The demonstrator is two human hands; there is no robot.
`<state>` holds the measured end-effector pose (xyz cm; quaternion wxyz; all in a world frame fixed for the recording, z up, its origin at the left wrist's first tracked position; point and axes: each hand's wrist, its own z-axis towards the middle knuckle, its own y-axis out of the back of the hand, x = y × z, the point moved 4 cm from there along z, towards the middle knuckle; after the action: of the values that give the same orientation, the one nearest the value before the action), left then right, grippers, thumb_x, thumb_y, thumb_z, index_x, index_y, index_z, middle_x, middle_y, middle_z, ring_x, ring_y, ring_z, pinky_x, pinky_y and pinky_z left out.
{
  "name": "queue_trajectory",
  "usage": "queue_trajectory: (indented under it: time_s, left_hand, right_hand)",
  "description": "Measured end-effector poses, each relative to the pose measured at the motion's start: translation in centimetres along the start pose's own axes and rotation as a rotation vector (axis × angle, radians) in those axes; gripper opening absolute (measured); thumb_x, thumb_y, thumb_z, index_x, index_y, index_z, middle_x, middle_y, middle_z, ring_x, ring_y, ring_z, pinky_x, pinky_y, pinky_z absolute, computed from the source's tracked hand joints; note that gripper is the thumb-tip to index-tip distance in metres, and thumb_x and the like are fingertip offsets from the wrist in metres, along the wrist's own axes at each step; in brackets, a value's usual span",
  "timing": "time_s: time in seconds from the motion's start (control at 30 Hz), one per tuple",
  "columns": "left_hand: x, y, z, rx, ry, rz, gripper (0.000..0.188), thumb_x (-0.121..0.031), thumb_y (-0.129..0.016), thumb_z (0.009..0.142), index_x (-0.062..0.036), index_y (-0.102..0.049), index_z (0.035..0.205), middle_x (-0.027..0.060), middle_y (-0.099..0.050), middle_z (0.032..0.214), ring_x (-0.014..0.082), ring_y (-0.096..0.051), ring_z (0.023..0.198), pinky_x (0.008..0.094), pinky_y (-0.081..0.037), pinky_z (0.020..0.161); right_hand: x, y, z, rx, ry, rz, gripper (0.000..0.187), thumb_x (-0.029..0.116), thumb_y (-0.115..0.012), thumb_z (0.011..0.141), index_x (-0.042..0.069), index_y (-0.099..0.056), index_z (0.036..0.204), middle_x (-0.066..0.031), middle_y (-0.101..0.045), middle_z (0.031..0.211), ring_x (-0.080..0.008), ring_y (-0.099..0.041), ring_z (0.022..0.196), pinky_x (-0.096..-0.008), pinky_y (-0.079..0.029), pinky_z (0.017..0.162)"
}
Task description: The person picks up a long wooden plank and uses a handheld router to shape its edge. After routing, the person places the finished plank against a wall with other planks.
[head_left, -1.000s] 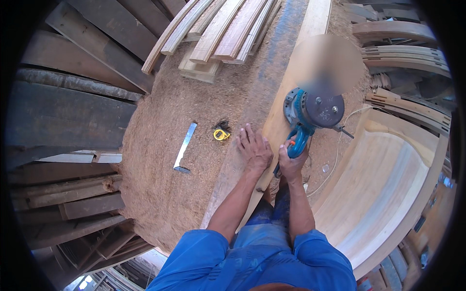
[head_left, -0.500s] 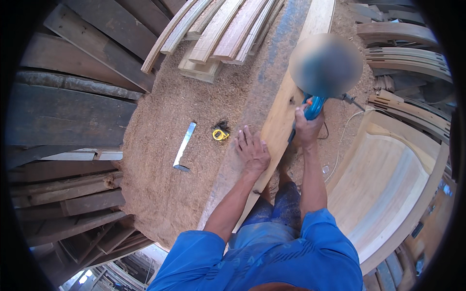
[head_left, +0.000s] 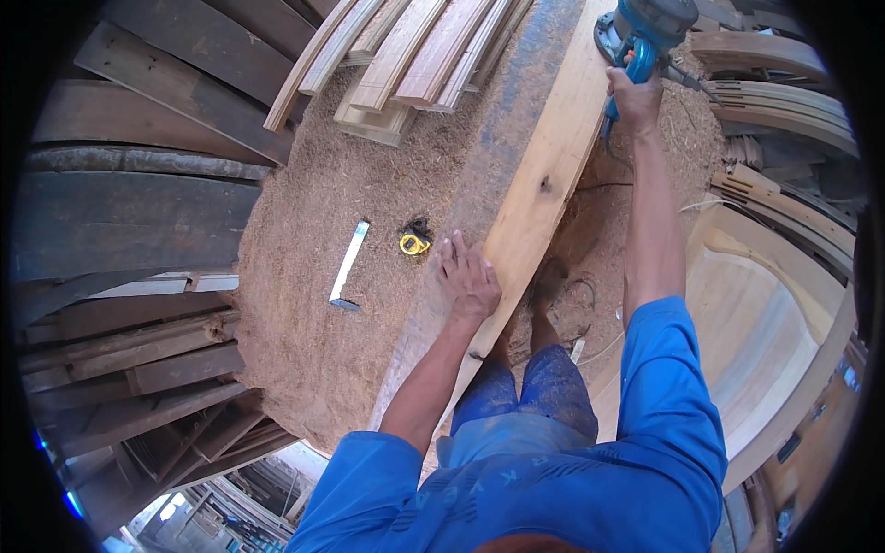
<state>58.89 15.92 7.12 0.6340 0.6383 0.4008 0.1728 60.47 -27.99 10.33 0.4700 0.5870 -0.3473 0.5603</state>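
Board of pale wood, with a dark knot partway along it, runs aslant from near the person's legs up to the top edge of view. The tool, a teal power tool with a rounded dark body, is near the far end in view, its base over the board's right side. The right hand is wrapped around the tool's teal handle, arm stretched out.

The left hand lies palm down with its fingers a little spread, across the board's left edge, fingertips on the worn, blue-smeared counter beside it. It grips nothing.

To the left of that hand, on the sawdust, are a yellow and black tape measure and, a little farther left, a square with a silvery blade. Beyond them, planks lie stacked at the top. Dark boards lie in rows along the left side. At right, a large pale panel with a curved inner edge stands near the person's right sleeve, and curved pieces are piled above it.
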Motion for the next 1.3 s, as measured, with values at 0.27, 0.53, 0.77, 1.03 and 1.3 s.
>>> queue_trajectory:
  time_s: [0.27,0.53,0.77,1.03,1.3]
  left_hand:
    - [0.2,-0.5,0.2,0.115,0.103,-0.045,0.047,-0.030,-0.044,0.098,-0.0062,-0.050,0.139,0.0257,-0.029,0.159,0.0456,-0.023,0.147,0.0583,-0.012,0.120]
    - [0.8,-0.7,0.2,-0.025,-0.021,-0.033,0.041,-0.028,-0.043,0.101,-0.0049,-0.052,0.134,0.0255,-0.033,0.157,0.0456,-0.029,0.144,0.0581,-0.021,0.118]
    - [5.8,0.5,-8.2,0.012,-0.090,-0.063,0.038,-0.026,-0.048,0.098,-0.0066,-0.055,0.130,0.0269,-0.036,0.154,0.0455,-0.032,0.143,0.0591,-0.020,0.118]
    - [6.7,0.3,-10.9,0.008,-0.012,-0.054,0.043,-0.028,-0.051,0.096,-0.0035,-0.057,0.131,0.0268,-0.036,0.154,0.0446,-0.032,0.142,0.0588,-0.017,0.119]
    - [6.5,0.1,-11.0,-0.012,-0.027,-0.027,0.039,-0.027,-0.049,0.097,-0.0028,-0.056,0.126,0.0267,-0.033,0.156,0.0455,-0.032,0.142,0.0581,-0.023,0.116]
  right_hand:
    - [2.0,1.1,-17.2,0.046,-0.135,-0.034,0.034,0.012,-0.070,0.080,-0.001,-0.060,0.110,-0.0054,-0.063,0.088,-0.0146,-0.063,0.077,-0.0332,-0.053,0.076]
    - [5.6,3.7,-41.5,0.145,-0.172,-0.006,0.020,0.008,-0.067,0.085,0.003,-0.056,0.101,-0.0035,-0.057,0.082,-0.0128,-0.058,0.073,-0.0310,-0.049,0.068]
    - [9.9,3.2,-52.6,0.183,-0.112,-0.025,0.018,0.003,-0.068,0.082,0.003,-0.054,0.093,-0.0025,-0.054,0.077,-0.0142,-0.056,0.072,-0.0314,-0.048,0.069]
    - [7.5,0.7,-51.0,0.106,-0.126,0.021,0.027,-0.002,-0.067,0.082,0.002,-0.051,0.104,-0.0025,-0.055,0.077,-0.0130,-0.056,0.071,-0.0294,-0.048,0.070]
    - [4.7,0.4,-47.3,0.061,-0.114,0.029,0.029,-0.001,-0.068,0.081,0.002,-0.053,0.105,-0.0020,-0.056,0.079,-0.0097,-0.056,0.069,-0.0269,-0.048,0.066]
